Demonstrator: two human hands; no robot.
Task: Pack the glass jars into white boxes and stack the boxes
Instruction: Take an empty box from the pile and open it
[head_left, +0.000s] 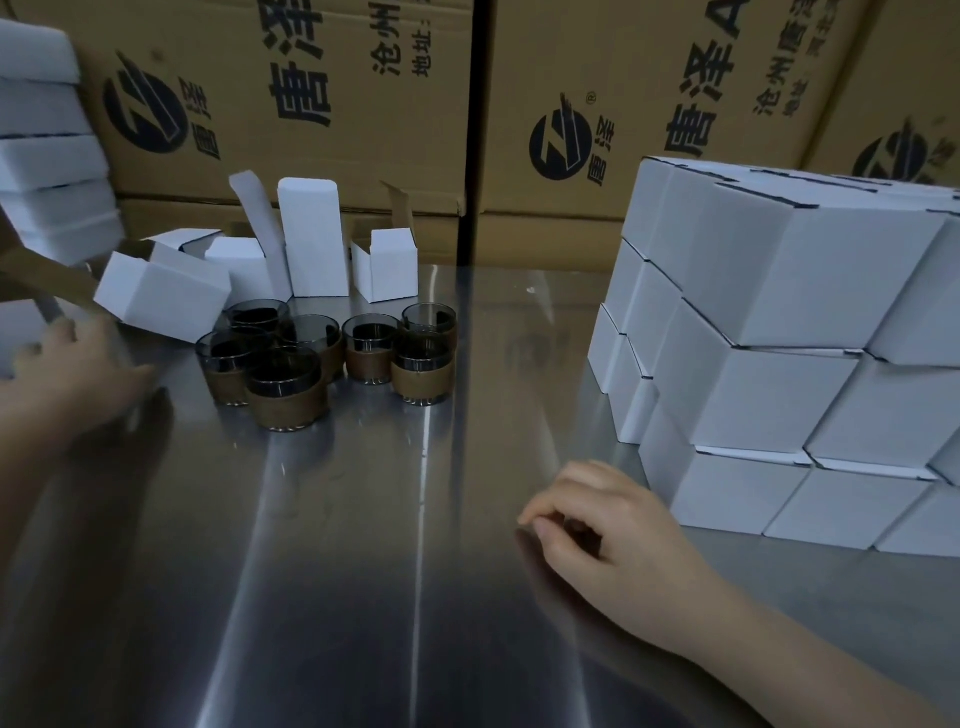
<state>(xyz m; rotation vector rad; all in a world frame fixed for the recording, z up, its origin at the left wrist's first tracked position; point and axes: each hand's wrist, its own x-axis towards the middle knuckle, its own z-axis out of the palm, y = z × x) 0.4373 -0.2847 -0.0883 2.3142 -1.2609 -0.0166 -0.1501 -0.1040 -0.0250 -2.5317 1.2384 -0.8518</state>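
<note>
White closed boxes (779, 291) stand stacked at right of steel bench (363, 571); several glass jars (283, 387) and open boxes (384, 270) await packing at rear. Right hand (613, 540) rests loosely curled, empty; left hand (72, 374) blurred, grip indeterminate.

The shiny steel table (363, 571) carries a cluster of brown-sleeved glass jars (283, 387) at far left, open white boxes (384, 270) just behind them, and a stack of closed white boxes (769, 395) at right.
</note>
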